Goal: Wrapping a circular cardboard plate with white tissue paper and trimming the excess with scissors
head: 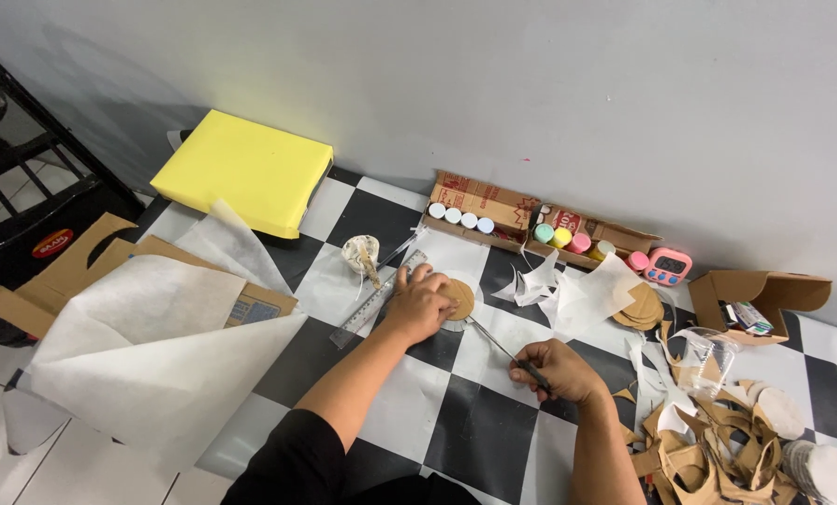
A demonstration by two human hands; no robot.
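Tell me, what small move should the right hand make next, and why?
Probably bring the thin tool's tip along the cardboard disc's edge: the left hand pins the disc on the checkered mat, and the right hand holds the tool aimed there.

Cardboard disc (458,299) under left hand (420,305); ruler (377,301) left; right hand (554,369) nearer, right.

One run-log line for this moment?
left hand: pressing cardboard disc | right hand: holding thin tool, tip at disc | ruler beside left hand
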